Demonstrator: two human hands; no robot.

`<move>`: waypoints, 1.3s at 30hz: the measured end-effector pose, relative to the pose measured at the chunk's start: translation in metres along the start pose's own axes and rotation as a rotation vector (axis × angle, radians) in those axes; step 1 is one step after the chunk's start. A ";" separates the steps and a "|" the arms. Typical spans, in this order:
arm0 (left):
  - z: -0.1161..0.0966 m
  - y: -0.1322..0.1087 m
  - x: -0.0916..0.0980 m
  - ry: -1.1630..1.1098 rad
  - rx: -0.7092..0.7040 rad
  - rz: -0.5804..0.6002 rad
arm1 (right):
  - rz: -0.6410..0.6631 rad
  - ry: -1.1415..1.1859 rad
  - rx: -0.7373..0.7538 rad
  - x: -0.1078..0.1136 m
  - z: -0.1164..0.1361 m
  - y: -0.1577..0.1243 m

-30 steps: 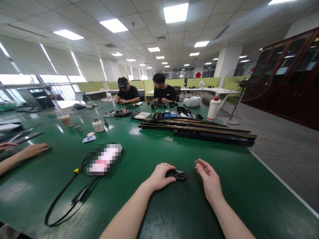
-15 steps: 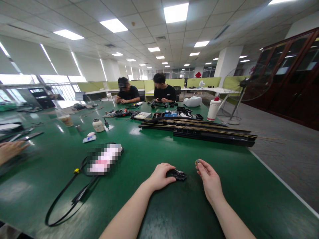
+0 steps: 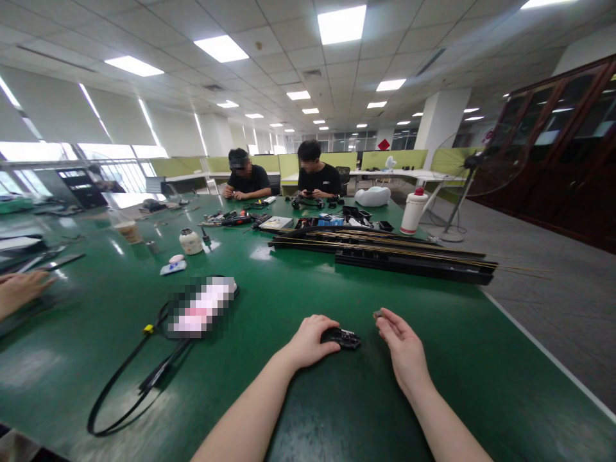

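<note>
My left hand (image 3: 312, 342) is closed around the left end of a small black plastic housing (image 3: 347, 338), which lies on the green tabletop (image 3: 269, 298). Small parts inside the housing face up, too fine to name. To its right and slightly raised, my right hand (image 3: 402, 346) pinches a small greyish piece (image 3: 378, 314) between thumb and fingertips. The piece is apart from the housing, and its exact kind cannot be made out.
Left of my hands lies a blurred-out phone-like thing (image 3: 205, 310) with a black cable loop (image 3: 103, 391). Beyond are long black rails (image 3: 414, 266), a white bottle (image 3: 412, 212) and a jar (image 3: 190, 242). Another person's hand (image 3: 22, 292) rests at far left; two people sit opposite.
My right hand has shifted slightly left and turned a little, so the small piece shows at another angle. My left hand and the housing stay in place.
</note>
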State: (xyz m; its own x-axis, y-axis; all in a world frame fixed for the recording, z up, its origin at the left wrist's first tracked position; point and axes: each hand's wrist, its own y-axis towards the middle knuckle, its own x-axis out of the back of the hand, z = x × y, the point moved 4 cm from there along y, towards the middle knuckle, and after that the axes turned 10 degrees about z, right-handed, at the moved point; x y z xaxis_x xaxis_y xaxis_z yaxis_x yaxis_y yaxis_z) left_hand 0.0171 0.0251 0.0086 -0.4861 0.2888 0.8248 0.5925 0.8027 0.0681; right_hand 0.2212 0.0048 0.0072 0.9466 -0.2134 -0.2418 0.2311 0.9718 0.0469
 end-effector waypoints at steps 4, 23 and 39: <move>0.001 0.000 -0.001 -0.001 -0.003 -0.001 | 0.050 -0.056 0.020 -0.007 0.004 -0.003; 0.001 0.002 -0.003 0.011 -0.033 -0.013 | 0.498 -0.832 0.272 -0.037 -0.007 -0.017; -0.001 0.001 -0.003 0.010 -0.014 -0.006 | 0.534 -0.758 0.221 -0.031 -0.006 -0.017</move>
State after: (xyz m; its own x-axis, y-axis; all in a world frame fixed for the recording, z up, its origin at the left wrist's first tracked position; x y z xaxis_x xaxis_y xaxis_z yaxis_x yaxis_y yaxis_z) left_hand 0.0196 0.0248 0.0064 -0.4838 0.2786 0.8296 0.5982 0.7972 0.0811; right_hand 0.1871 -0.0047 0.0084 0.8154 0.1694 0.5535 -0.3099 0.9354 0.1703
